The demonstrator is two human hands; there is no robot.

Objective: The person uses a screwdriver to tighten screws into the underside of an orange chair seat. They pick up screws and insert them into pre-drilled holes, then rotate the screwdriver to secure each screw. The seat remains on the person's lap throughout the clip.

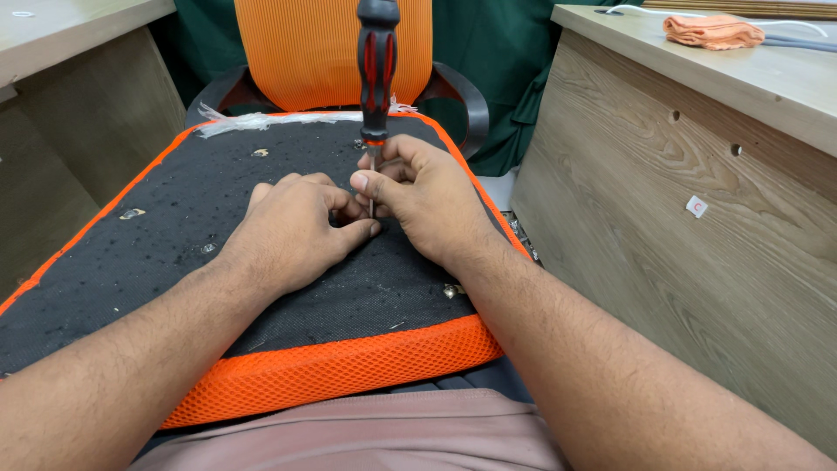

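A wooden desk panel [697,227] blocks the right; black seat underside [174,227] lies open leftward.

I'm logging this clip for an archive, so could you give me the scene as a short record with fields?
Setting: person seated at an upturned orange chair seat, black fabric underside facing up
Tool: red and black screwdriver, upright, tip down between the hands
Left hand: resting on the black fabric, fingers curled beside the shaft
Right hand: fingertips pinching the shaft low down
Behind: orange mesh backrest
Right side: wooden desk with an orange cloth on top
Fasteners: small metal fittings scattered on the fabric
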